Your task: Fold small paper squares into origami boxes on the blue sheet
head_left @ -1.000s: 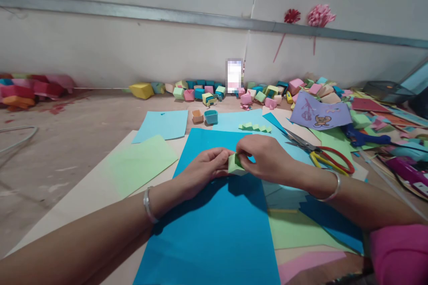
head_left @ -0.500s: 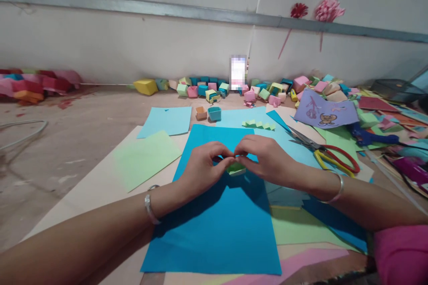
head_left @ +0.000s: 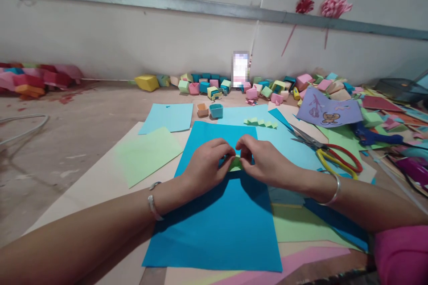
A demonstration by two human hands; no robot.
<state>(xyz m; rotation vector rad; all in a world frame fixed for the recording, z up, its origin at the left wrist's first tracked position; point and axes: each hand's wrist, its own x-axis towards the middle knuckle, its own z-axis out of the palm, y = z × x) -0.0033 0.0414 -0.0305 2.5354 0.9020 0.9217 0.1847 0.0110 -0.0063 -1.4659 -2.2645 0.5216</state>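
Between my two hands is a small piece of folded light green paper (head_left: 236, 164), partly hidden by the fingers. My left hand (head_left: 211, 162) pinches its left side with thumb and fingertips. On the other side, my right hand (head_left: 262, 159) grips the right edge between bent fingers and thumb. Both hands hover over a blue sheet of paper (head_left: 214, 227). Just beyond it stand a small teal paper box (head_left: 216, 111) and a small peach paper box (head_left: 202, 110). A zigzag green paper strip (head_left: 261, 123) lies past my right hand.
Scissors (head_left: 323, 149) with red and yellow handles and a blue glue gun (head_left: 376, 136) lie at the right. Pale blue (head_left: 167, 118) and light green sheets (head_left: 147, 156) spread at the left. Several paper boxes line the wall, with a lit phone (head_left: 240, 70) among them.
My right fingertips have drawn slightly apart from the left ones, so more of the green paper shows between them. The whole view has shifted a little.
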